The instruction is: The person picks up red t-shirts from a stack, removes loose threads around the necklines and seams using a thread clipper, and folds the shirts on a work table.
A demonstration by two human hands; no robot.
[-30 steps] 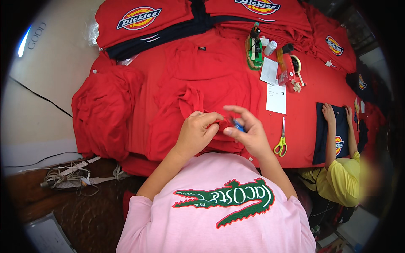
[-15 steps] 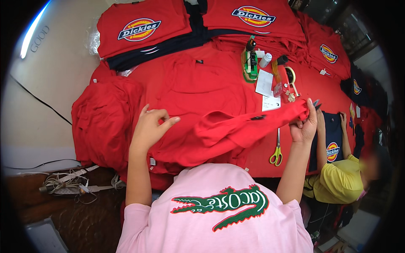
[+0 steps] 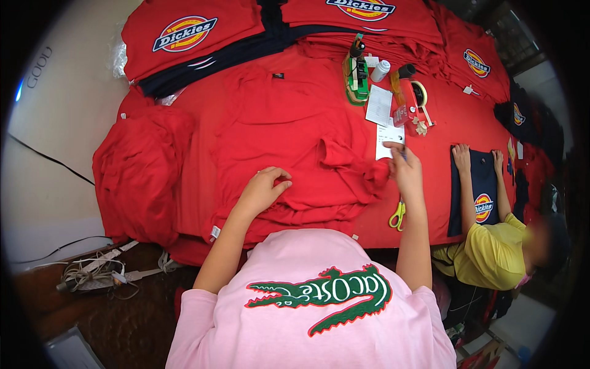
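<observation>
A red shirt (image 3: 279, 132) lies spread in front of me, its near part bunched in folds. My left hand (image 3: 263, 187) is over the near folds, fingers loosely bent and nothing visible in them. My right hand (image 3: 407, 175) is at the right end of the bunched cloth, closed around a small dark pointed tool (image 3: 395, 149), perhaps thread snips; blur hides its exact form. Whether those fingers also pinch the cloth, I cannot tell. Yellow-green-handled scissors (image 3: 397, 216) lie beside my right wrist, partly hidden by it.
A heap of red clothing (image 3: 138, 178) sits at left. Folded red shirts (image 3: 369, 52) line the back. A green dispenser (image 3: 356, 80), white bottle (image 3: 380, 71), tape roll (image 3: 420, 93) and paper cards (image 3: 380, 106) stand beyond my right hand. At right, a person in yellow (image 3: 491, 252) handles a navy garment (image 3: 482, 169).
My right hand has come left and lower, and the cloth it held up has dropped into folds on the table. My left hand has shifted right, onto the near folds.
</observation>
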